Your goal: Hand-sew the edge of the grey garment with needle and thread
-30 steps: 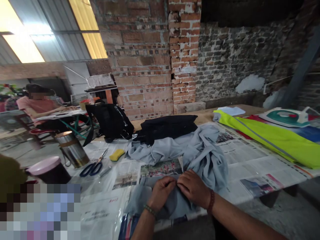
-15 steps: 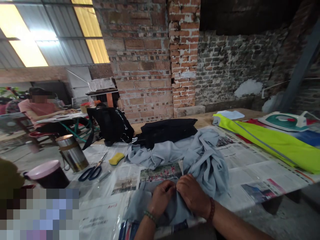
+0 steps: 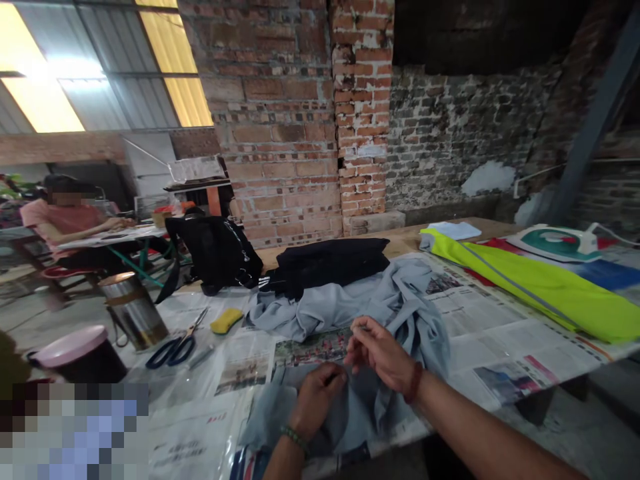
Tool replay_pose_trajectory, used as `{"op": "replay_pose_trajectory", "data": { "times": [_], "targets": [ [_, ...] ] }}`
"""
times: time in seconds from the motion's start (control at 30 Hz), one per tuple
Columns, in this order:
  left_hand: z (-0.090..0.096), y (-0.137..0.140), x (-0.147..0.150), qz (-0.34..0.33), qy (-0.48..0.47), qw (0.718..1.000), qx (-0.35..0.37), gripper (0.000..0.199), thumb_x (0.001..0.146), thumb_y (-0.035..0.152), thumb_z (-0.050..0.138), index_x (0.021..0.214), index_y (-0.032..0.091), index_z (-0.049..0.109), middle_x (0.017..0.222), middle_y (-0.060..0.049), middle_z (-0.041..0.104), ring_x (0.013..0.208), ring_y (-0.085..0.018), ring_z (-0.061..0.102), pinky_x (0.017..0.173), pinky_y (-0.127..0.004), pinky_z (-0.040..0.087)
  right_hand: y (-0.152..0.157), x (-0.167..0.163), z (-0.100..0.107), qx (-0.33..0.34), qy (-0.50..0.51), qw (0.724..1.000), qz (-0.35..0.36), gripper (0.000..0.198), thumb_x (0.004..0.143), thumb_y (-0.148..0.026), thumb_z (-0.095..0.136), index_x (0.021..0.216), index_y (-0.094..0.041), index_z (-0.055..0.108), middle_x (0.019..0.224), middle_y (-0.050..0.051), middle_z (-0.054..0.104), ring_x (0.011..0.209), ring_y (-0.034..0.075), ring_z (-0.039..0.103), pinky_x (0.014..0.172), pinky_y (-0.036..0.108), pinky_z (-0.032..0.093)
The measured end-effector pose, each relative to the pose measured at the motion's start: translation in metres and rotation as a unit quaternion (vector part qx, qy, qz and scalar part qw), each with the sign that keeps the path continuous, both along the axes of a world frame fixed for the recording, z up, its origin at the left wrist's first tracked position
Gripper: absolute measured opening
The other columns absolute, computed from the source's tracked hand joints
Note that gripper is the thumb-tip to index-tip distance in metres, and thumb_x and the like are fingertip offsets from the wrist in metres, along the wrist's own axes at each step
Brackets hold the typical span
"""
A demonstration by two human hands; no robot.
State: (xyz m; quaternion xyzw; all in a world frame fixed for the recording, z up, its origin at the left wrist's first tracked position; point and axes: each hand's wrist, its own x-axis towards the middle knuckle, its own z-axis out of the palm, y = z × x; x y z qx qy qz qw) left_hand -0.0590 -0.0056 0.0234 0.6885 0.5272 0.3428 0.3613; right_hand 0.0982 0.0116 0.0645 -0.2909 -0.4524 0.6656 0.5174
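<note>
A rumpled length of grey-blue fabric [image 3: 363, 410] lies across the near edge of the table and up to a heap further back. My left hand [image 3: 316, 399] is closed on a fold of this fabric, thumb against fingers. Just above and to its right, my right hand [image 3: 381, 357] is raised off the cloth with its fingertips pinched together. Whatever sits in that pinch, if anything, is too small to make out. Scissors [image 3: 173, 348] with dark blue handles and a yellow sponge [image 3: 227, 321] lie to the left of the cloth.
Newspaper under clear plastic [image 3: 193, 427] covers the table. On the left stand a steel flask [image 3: 135, 313] and a pink-lidded mug [image 3: 83, 353]. Behind are a black backpack [image 3: 215, 253] and folded black cloth [image 3: 333, 260]. Rightward lie a neon-yellow garment [image 3: 530, 287] and an iron [image 3: 555, 241]. Someone sits far left.
My right hand has lifted away from the fabric and from my left hand, turning with its fingers pinched. My left hand keeps its grip. The view has shifted slightly to the right.
</note>
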Motion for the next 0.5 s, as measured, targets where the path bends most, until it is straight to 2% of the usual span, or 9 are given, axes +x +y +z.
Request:
{"op": "replay_pose_trajectory", "data": {
  "times": [0.17, 0.33, 0.5],
  "targets": [
    [0.0, 0.001, -0.001, 0.015, 0.002, 1.0, -0.016, 0.021, 0.072, 0.035, 0.05, 0.066, 0.017, 0.061, 0.064, 0.001, 0.057, 0.067, -0.015, 0.05, 0.064, -0.023, 0.039, 0.024, 0.022, 0.019, -0.008, 0.047, 0.996, -0.074, 0.039, 0.066, -0.046, 0.064, 0.086, -0.021, 0.042, 0.059, -0.006, 0.057, 0.053, 0.014, 0.062, 0.047, 0.024, 0.047],
    [0.003, 0.001, 0.0, 0.017, -0.003, 1.0, -0.022, 0.023, 0.071, 0.036, 0.051, 0.067, 0.016, 0.062, 0.065, 0.0, 0.057, 0.067, -0.016, 0.05, 0.064, -0.024, 0.039, 0.039, 0.057, 0.035, 0.018, 0.055, 0.987, -0.151, 0.04, 0.062, -0.042, 0.068, 0.084, -0.021, 0.044, 0.056, -0.006, 0.058, 0.051, 0.016, 0.062, 0.043, 0.023, 0.046],
    [0.002, 0.002, 0.0, 0.017, -0.004, 1.0, -0.017, 0.022, 0.07, 0.037, 0.052, 0.066, 0.017, 0.062, 0.066, 0.0, 0.058, 0.068, -0.016, 0.05, 0.064, -0.023, 0.04, 0.041, 0.084, 0.046, 0.035, 0.058, 0.981, -0.183, 0.036, 0.063, -0.038, 0.068, 0.084, -0.02, 0.045, 0.056, -0.006, 0.057, 0.051, 0.015, 0.063, 0.041, 0.021, 0.046]
  ]
}}
